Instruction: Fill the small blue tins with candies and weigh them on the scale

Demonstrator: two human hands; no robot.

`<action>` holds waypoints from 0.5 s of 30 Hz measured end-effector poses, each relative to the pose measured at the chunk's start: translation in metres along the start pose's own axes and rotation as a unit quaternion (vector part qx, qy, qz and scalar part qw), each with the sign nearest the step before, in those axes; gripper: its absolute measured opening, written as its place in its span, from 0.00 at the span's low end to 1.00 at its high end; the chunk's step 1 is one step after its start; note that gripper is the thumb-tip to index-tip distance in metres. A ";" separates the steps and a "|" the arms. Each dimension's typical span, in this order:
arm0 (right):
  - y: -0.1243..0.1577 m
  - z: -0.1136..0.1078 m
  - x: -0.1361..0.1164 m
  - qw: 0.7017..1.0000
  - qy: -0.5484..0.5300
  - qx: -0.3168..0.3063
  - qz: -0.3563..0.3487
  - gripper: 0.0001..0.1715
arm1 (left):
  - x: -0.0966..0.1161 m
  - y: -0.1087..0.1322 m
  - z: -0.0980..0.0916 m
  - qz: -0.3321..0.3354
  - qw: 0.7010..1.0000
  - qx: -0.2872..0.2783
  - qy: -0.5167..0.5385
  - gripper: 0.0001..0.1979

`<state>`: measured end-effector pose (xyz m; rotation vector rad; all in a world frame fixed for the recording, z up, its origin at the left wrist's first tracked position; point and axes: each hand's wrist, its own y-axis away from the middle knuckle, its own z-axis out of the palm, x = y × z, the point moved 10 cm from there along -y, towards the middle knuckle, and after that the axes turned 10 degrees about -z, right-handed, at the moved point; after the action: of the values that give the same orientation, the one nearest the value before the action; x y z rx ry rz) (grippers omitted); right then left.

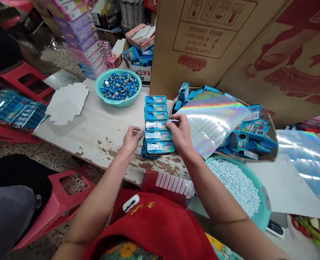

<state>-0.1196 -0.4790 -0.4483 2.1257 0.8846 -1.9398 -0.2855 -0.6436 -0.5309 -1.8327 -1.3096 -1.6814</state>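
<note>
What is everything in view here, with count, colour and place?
Caramelo packs: six on top, blue, centre
Table: one, worn white, under packs
Bowl: one, teal, upper left of packs
Caps: many, blue and silver, in bowl
Basin: one, teal, lower right
Candy-like pieces: many, pale blue, in basin
Boxes: many, blue, right of packs
Iridescent sheets: two, silvery, over boxes and far right
Cards: several, white, table's left end
Stools: at least two, pink-red, left
Wrapped packs: several, blue, on a stool
Stacked boxes: many, pink and purple, top left
Large carton: at least one, brown, back
Digital scale: one, grey, beside basin
Apron: one, red, lower centre
Left hand, right hand: one each, bare, flanking packs
</note>
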 end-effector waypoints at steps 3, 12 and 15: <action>0.052 -0.041 0.024 0.996 -0.015 0.091 0.018 0.15 | -0.056 0.020 -0.031 -0.004 0.993 0.024 -0.119 0.10; 0.199 0.041 0.096 0.910 0.300 -0.265 -0.112 0.18 | -0.154 0.071 0.066 -0.041 0.964 -0.197 -0.173 0.12; 0.212 0.056 0.104 0.866 0.353 -0.322 -0.146 0.23 | -0.157 0.062 0.066 -0.049 0.964 -0.172 -0.196 0.12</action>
<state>-0.0632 -0.6450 -0.6157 2.3043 1.7493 -0.6667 -0.1776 -0.6888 -0.6698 -2.4397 -1.3352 -1.7454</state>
